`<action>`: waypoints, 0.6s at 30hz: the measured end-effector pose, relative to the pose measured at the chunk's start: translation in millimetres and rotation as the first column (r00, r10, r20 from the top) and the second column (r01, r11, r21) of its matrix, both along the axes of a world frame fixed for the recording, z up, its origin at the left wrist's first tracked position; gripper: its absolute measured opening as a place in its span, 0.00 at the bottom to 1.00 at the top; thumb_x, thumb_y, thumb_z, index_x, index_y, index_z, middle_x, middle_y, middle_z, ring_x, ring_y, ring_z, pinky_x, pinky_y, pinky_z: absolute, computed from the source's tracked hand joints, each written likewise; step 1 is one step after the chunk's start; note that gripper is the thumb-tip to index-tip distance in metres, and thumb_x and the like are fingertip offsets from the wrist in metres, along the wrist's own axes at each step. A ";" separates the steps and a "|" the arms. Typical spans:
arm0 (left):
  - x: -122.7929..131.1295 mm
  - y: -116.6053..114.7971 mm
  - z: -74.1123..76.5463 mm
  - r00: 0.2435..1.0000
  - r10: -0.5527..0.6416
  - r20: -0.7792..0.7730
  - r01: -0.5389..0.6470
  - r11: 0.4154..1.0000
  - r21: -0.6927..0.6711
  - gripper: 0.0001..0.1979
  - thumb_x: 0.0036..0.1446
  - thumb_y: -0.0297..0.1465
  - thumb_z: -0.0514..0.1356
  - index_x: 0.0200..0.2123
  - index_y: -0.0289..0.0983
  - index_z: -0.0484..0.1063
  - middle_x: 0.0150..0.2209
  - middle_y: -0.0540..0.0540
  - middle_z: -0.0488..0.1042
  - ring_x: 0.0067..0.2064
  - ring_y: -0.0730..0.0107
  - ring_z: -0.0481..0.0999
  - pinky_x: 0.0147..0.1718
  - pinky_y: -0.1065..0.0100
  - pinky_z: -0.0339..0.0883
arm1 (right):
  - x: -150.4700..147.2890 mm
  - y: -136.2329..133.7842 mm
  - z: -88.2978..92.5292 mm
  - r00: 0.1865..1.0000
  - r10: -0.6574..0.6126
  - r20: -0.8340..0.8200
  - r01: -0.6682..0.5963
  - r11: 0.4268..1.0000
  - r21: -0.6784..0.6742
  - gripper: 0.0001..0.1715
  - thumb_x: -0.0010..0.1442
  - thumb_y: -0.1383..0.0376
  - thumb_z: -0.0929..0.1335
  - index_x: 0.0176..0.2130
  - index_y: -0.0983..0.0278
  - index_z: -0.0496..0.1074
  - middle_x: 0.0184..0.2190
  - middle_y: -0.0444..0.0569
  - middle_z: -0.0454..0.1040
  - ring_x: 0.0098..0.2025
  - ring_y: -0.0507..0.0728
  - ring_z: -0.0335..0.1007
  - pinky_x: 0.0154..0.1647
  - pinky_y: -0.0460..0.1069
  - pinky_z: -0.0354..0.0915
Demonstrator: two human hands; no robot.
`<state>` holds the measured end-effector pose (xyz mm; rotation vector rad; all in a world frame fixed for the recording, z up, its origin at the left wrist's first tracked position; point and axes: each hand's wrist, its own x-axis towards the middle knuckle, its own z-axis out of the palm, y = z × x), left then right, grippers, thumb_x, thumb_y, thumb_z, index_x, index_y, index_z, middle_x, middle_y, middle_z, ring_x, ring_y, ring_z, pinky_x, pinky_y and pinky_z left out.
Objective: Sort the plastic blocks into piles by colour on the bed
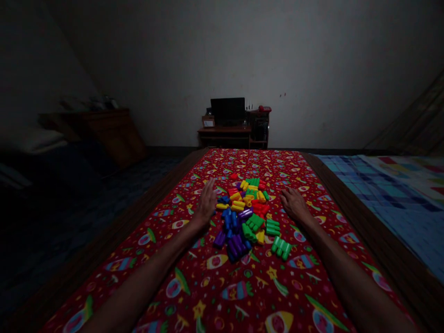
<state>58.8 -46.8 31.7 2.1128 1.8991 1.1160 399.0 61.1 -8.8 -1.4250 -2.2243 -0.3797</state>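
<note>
A loose pile of plastic toy building pieces (245, 213) in several colours lies on a red patterned cloth (229, 273). To the left of the pile is my left hand (207, 203), fingers stretched out and turned on its side, holding nothing. My right hand (293, 202) rests palm down to the right, its fingers extended and apart from the pieces. Purple pieces (237, 246) and blue pieces (230, 219) sit mostly at the near left of the pile. A green piece (281, 248) lies at the near right, and a small red piece (233, 176) lies at the far end.
The cloth covers a long wooden surface with brown edges (367, 222). Beyond it, a desk (225, 130) with a dark monitor (228, 111) stands against the wall. A wooden cabinet (113, 136) is at the left, and a bed with checked bedding (381, 185) at the right.
</note>
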 end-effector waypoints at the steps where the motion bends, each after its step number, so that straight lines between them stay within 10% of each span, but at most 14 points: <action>1: -17.7 8.0 -0.6 0.999 0.030 -0.022 -0.030 0.999 -0.025 0.29 0.67 0.39 0.34 0.67 0.37 0.46 0.66 0.40 0.55 0.69 0.59 0.45 0.65 0.47 0.42 | 0.4 0.5 -0.3 1.000 0.002 -0.003 -0.002 1.000 0.001 0.23 0.67 0.62 0.56 0.49 0.69 0.72 0.47 0.62 0.72 0.49 0.63 0.65 0.54 0.55 0.58; 7: -91.5 26.6 -10.4 0.880 0.092 -0.466 -0.270 0.904 -0.331 0.27 0.65 0.35 0.39 0.64 0.35 0.55 0.67 0.40 0.53 0.69 0.57 0.46 0.63 0.46 0.44 | 3.5 0.4 -1.1 0.998 0.037 -0.043 -0.037 0.999 0.001 0.23 0.66 0.61 0.55 0.49 0.68 0.72 0.46 0.61 0.72 0.49 0.63 0.65 0.54 0.56 0.59; 18: -122.2 27.3 -4.5 0.963 0.094 -0.254 -0.156 0.959 -0.238 0.26 0.64 0.37 0.43 0.56 0.23 0.63 0.61 0.28 0.62 0.66 0.47 0.53 0.62 0.43 0.45 | 1.5 -5.1 -0.3 0.998 -0.010 -0.055 0.008 0.999 -0.037 0.24 0.66 0.62 0.55 0.51 0.69 0.71 0.53 0.62 0.70 0.55 0.64 0.63 0.58 0.57 0.57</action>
